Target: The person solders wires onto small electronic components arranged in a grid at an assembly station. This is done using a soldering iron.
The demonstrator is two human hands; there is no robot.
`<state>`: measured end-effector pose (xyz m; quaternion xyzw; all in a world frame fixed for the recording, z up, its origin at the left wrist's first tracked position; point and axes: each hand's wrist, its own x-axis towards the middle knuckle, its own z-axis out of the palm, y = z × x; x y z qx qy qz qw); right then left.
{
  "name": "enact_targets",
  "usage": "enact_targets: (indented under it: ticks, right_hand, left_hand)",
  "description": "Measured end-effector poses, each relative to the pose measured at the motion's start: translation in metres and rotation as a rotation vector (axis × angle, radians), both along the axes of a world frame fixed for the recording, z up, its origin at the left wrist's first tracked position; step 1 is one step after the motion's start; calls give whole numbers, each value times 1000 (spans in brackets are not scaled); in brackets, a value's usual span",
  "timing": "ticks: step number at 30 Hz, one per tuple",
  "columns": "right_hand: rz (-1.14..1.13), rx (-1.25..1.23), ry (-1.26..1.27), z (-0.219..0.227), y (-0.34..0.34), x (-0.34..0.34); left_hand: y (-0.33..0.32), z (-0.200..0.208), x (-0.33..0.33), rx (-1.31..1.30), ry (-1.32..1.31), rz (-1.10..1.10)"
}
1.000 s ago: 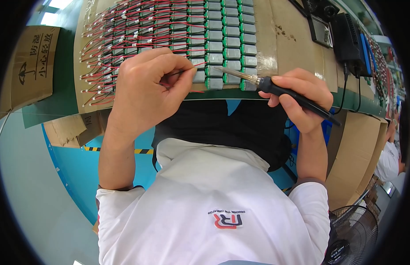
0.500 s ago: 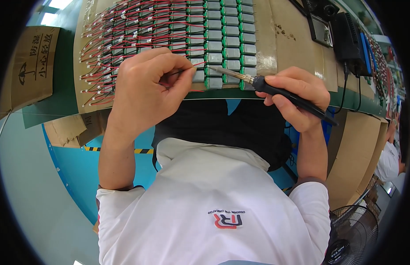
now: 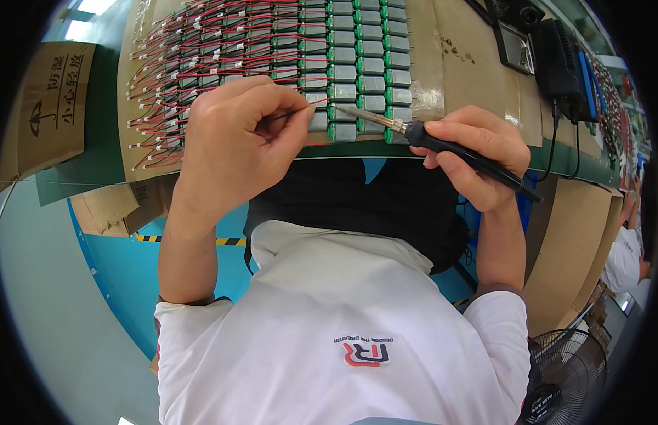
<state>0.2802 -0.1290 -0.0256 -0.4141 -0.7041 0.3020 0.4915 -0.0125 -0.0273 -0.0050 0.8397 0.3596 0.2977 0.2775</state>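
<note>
1. A cardboard box (image 3: 51, 106) sits at the far left, on the edge of the counter (image 3: 95, 170) and well clear of the work.
2. Red-wired leads (image 3: 201, 60) fan leftward off the board in rows, so each lead lies beside its own cell.
3. The left hand (image 3: 237, 142) pinches a thin wire (image 3: 308, 108) between thumb and forefinger; the grip is narrow and closed on the wire, feeding its end toward the near row.
4. Small green-and-grey battery cells (image 3: 364, 64) lie in tidy columns on a cardboard sheet (image 3: 463, 64), probably so the joints can be reached in order.
5. The right hand (image 3: 471, 152) holds a soldering iron (image 3: 442, 142) like a pen, grip closed round its black handle, the tip touching or just beside a near-row cell.
6. A black soldering station (image 3: 563, 60) stands at the right, its cable trailing down.
</note>
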Motion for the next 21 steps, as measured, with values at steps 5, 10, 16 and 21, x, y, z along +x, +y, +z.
enact_targets:
  ticks: [5, 10, 16, 21]
  right_hand:
    - [-6, -17, 94, 2, -5, 3]
    - [-21, -60, 190, 0, -3, 2]
    - [-7, -47, 189, 0, -2, 2]
    - [-10, -57, 203, 0, -3, 2]
  left_hand:
    - [-1, 1, 1, -8, -2, 3]
    - [0, 0, 1, 4, -3, 4]
    - [0, 2, 1, 5, 7, 4]
    - [0, 3, 1, -4, 25, 2]
